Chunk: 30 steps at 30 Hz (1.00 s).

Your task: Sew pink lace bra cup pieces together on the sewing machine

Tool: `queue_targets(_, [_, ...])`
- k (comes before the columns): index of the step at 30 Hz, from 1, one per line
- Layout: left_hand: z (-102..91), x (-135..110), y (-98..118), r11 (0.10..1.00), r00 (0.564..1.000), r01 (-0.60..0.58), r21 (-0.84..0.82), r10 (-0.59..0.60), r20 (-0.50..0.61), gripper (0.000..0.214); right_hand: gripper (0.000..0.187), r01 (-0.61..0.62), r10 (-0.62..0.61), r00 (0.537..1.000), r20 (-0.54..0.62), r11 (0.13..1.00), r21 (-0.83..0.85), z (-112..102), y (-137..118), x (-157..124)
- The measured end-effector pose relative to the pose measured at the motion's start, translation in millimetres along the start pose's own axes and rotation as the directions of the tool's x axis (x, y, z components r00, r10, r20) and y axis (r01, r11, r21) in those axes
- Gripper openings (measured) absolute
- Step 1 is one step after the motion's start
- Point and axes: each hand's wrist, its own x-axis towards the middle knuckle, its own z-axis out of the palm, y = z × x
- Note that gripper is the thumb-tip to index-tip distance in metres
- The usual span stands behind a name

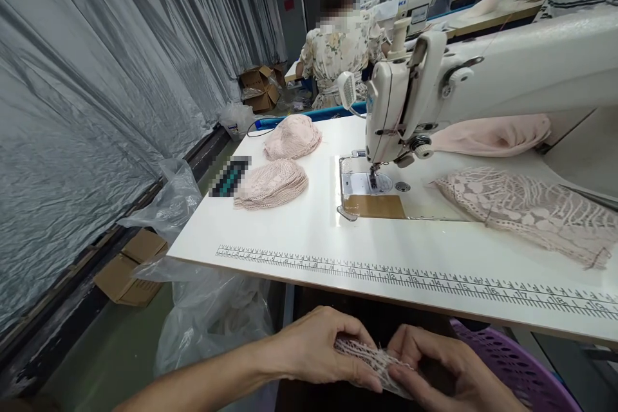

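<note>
Below the table's front edge, my left hand [316,347] is closed around a small stack of pale pink lace pieces [362,353], their layered edges facing up. My right hand [434,364] pinches the right end of the same lace between thumb and fingers. Both hands are close together, off the tabletop. On the white sewing table [309,238], a pile of lace pieces [273,183] lies at the left, with a rounded pink lace stack [293,136] just behind it. More lace [531,206] is spread to the right of the needle.
A white sewing machine [400,103] stands on the table, with pink fabric [497,134] under its arm. A printed ruler [386,270] runs along the front edge. A purple basket [512,360] sits below right, plastic bags [212,315] below left. A person [338,51] sits ahead.
</note>
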Motion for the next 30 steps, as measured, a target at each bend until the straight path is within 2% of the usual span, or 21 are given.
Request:
queue_targets(3, [2.7, 3.0, 2.7, 0.997, 1.0, 0.012, -0.078, -0.014, -0.026, 0.033, 0.028, -0.049, 0.049, 0.999, 0.003, 0.999, 0.018, -4.8, -6.0, 4.9])
queue_targets(6, [1.7, 4.3, 4.6, 0.983, 0.998, -0.001, -0.183, -0.009, -0.058, 0.029, 0.02, -0.069, 0.064, 0.997, 0.044, 0.989, 0.127, -13.1, -6.2, 6.6])
queue_targets(8, [-1.6, 3.6, 3.9, 0.968, 0.997, 0.039, -0.249, -0.054, -0.054, 0.028, 0.033, -0.09, 0.072, 0.991, 0.114, 0.983, 0.163, -16.8, -3.4, 5.8])
queue_targets(10, [-6.2, 1.5, 1.1, 0.95, 0.993, 0.089, -0.299, -0.108, -0.047, 0.03, 0.04, -0.117, 0.099, 0.982, 0.164, 0.988, 0.101, -16.6, -1.0, 5.2])
queue_targets(13, [-13.3, -3.6, -3.8, 0.929, 0.987, 0.119, -0.35, -0.148, -0.058, 0.034, 0.015, -0.134, 0.132, 0.973, 0.189, 0.991, -0.002, -11.4, -2.4, 7.3])
queue_targets(20, [-20.0, -11.7, 1.7, 0.903, 0.979, 0.175, -0.392, -0.202, -0.026, 0.048, 0.016, -0.117, 0.073, 0.97, 0.232, 0.976, 0.181, -13.5, -7.4, 8.7])
queue_targets(24, [-19.0, -10.0, 2.6, 0.906, 0.968, 0.219, -0.363, -0.25, -0.038, 0.051, 0.022, -0.153, 0.091, 0.953, 0.289, 0.968, 0.199, -12.2, -4.0, 4.6])
queue_targets(30, [-21.9, -8.8, 5.6, 0.915, 0.961, 0.241, -0.324, -0.271, -0.049, 0.046, 0.022, -0.185, 0.118, 0.953, 0.277, 0.955, 0.231, 0.8, 8.8, 7.1])
